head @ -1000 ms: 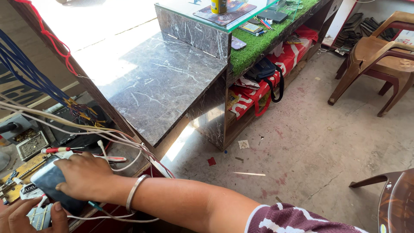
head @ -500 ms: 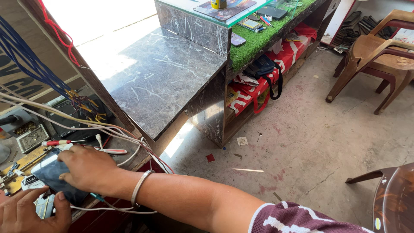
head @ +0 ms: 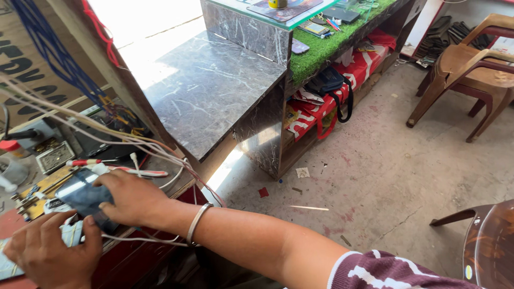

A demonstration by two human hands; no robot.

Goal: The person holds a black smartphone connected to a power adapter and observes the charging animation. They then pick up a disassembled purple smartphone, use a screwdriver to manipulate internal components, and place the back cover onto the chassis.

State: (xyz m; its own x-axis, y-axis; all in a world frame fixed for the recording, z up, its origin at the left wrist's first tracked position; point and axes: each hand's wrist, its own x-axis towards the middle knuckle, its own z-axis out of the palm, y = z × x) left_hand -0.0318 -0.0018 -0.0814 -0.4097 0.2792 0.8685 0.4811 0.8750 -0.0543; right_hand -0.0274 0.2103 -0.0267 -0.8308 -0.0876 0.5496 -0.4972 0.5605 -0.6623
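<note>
Dark glass: a smartphone (head: 80,195) lies at 8 o'clock in the view, screen up, on the cluttered counter (head: 37,187).
Right hand (head: 131,199): reaches across from 5 o'clock, palm down, fingers wrapped over the phone's right edge; the grip is closed on the phone. A metal bangle (head: 196,225) sits on the wrist.
Left hand (head: 51,251): at 7 o'clock, fingers curled, closed around a small white item (head: 72,234) just below the phone; what the item is cannot be made out.
Change: against the earlier views the right hand has slid up and toward 3 o'clock along the phone, so more of the screen now shows; the left hand has come further into view from the lower corner. Judgement: the phone is being steadied and repositioned, not lifted.
Cables: white leads (head: 123,142) and a red-tipped probe (head: 80,162) run across the counter at 9 o'clock, just behind the phone.
Mid distance: a grey marble-pattern counter top (head: 209,91) at 12 o'clock.
Far: a green turf shelf (head: 332,45) at 1 o'clock, a black bag (head: 329,85) below it, a brown plastic chair (head: 471,69) at 2 o'clock.
Hidden: the phone's lower half is under the right hand; the left edge of the counter is cut off by the frame.
</note>
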